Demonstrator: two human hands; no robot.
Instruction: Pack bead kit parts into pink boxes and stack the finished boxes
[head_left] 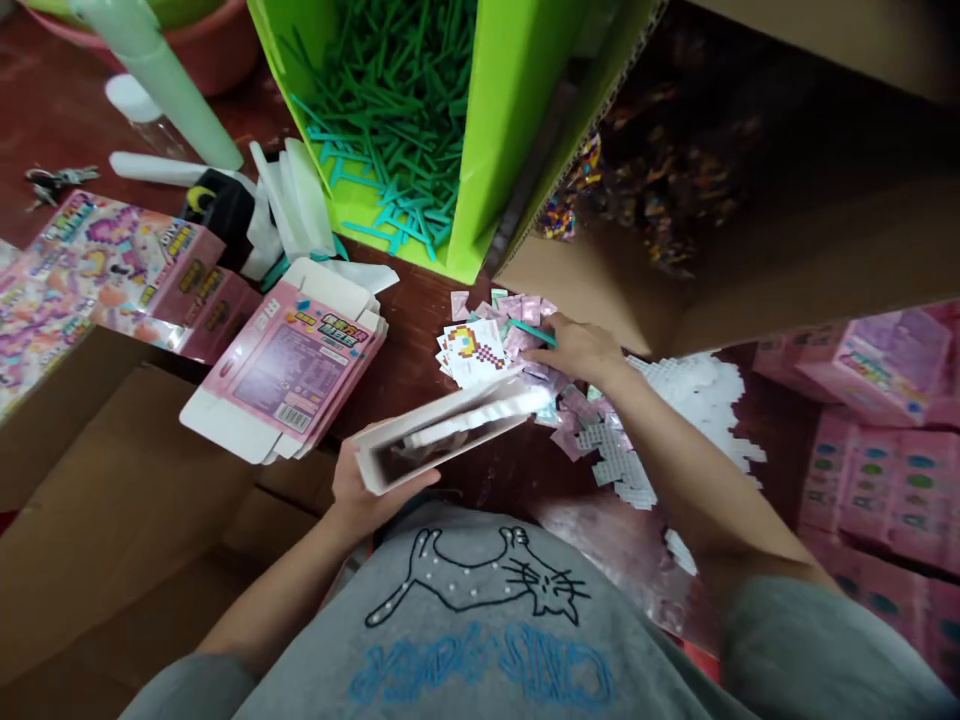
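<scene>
In my left hand is a narrow open box, its open end facing me. White contents show inside it, too blurred to name. My right hand reaches over a pile of small pink sachets, thumb and fingers closed around the end of a thin teal stick. Whether a sachet is in those fingers too, I cannot tell. Just left of that hand lies a small stack of white cards printed with a pixel picture.
Flattened pink boxes lie stacked at left, near filled pink boxes. A green bin of teal sticks and a cardboard box of colourful packets stand behind. White sheets and stacked pink boxes are at right.
</scene>
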